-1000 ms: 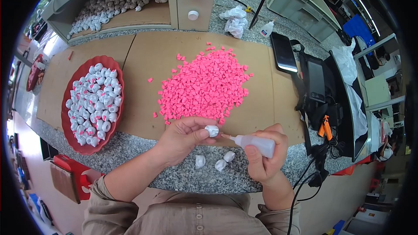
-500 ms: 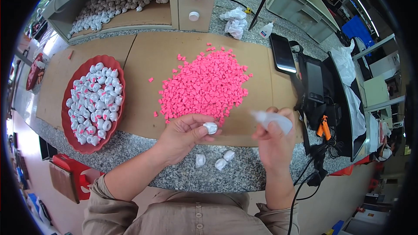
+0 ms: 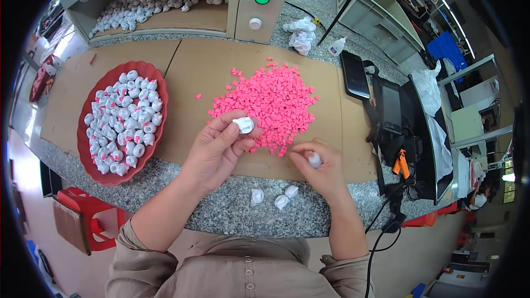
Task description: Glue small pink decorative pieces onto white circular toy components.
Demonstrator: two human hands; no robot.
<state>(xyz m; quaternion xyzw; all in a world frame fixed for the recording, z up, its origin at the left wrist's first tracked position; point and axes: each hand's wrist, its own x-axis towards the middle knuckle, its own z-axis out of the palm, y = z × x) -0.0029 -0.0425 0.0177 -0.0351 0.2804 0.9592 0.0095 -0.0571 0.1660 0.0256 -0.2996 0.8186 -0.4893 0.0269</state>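
L hand (image 3: 212,152) pinches white pc (image 3: 244,125); R hand (image 3: 326,172) curled rnd btl (image 3: 314,159).

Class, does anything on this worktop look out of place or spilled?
Mildly: one small pink piece lies alone on the brown cardboard sheet, left of the heap of similar pink pieces, as if strayed.

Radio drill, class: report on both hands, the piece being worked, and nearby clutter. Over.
Left hand: pinching one white piece. Right hand: gripping a pale bottle, mostly hidden. Closest clutter: pink pieces heaped on cardboard.
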